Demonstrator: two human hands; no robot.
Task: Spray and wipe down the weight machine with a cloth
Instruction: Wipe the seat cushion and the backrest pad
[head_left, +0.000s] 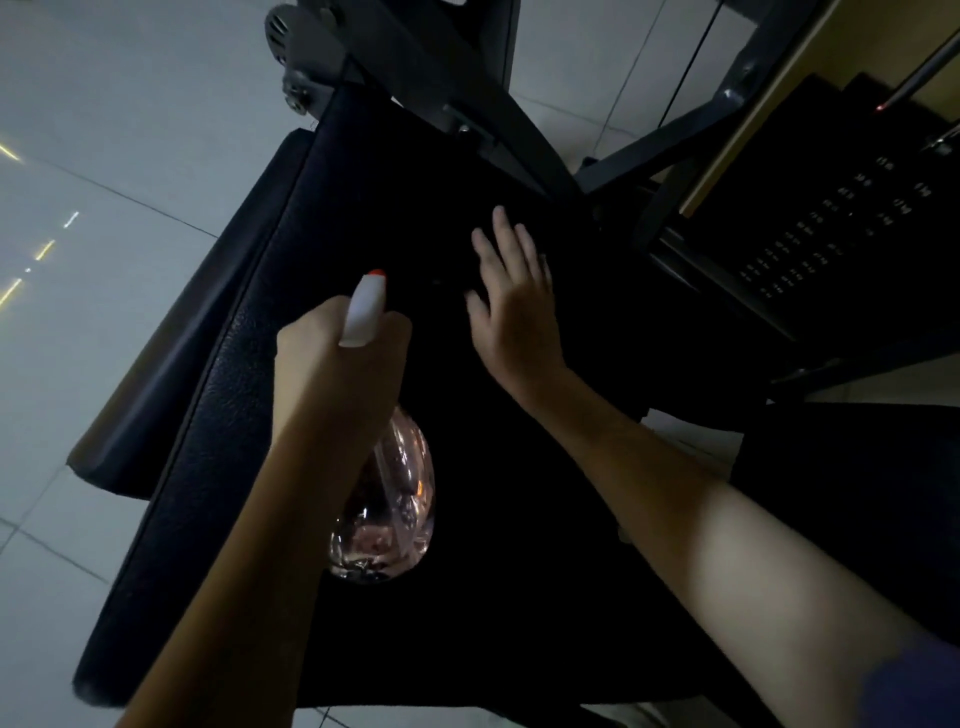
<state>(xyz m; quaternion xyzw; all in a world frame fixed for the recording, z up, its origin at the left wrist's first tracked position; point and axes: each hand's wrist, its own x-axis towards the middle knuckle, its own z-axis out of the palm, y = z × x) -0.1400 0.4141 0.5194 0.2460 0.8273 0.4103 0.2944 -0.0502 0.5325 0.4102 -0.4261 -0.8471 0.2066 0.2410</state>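
Grips spray bottle (387, 499) in left hand (337, 358) above seat pad (249, 374) of weight machine (498, 119). Lays right hand (511, 306) flat, fingers spread, on pad beyond nozzle; possibly over dark cloth, too dim to tell. Looks early: spraying underway, wiping judged mostly left.

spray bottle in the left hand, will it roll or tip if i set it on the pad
The spray bottle has a rounded clear body, so laid on its side it would probably roll. Stood up on the cushioned seat pad, its white trigger head may make it tippy. It looks like thin plastic, likely light.
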